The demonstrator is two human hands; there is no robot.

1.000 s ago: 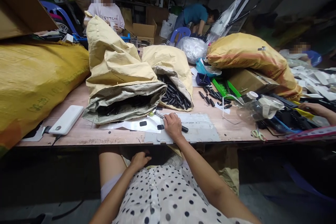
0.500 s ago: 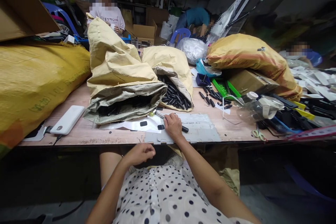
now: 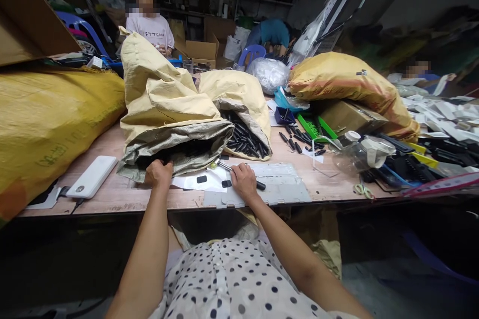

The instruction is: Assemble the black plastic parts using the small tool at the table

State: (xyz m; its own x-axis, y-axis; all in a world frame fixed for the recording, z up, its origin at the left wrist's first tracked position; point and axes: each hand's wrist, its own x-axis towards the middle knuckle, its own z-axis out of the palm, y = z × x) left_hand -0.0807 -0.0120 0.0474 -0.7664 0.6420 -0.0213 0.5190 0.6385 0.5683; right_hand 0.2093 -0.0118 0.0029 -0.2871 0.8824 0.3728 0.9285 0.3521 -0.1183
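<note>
My left hand (image 3: 158,173) is at the mouth of an open tan woven sack (image 3: 175,109) lying on the wooden table (image 3: 112,194). Its fingers curl at the sack's lower lip, over dark parts inside. My right hand (image 3: 244,182) rests closed on a tool (image 3: 224,166) with a metal shaft and black handle, lying on a grey plastic sheet (image 3: 277,189). A second open sack (image 3: 239,102) beside it shows several black cylindrical parts (image 3: 245,140).
A big yellow sack (image 3: 48,119) fills the left side, another (image 3: 348,84) lies at the right over a cardboard box. A white power bank (image 3: 91,183), green trays (image 3: 314,128), a plastic bottle (image 3: 359,152) and loose parts clutter the table. Other people work behind.
My left hand rose from my lap under the table edge up to the mouth of the left sack. My right hand stayed on the tool.
</note>
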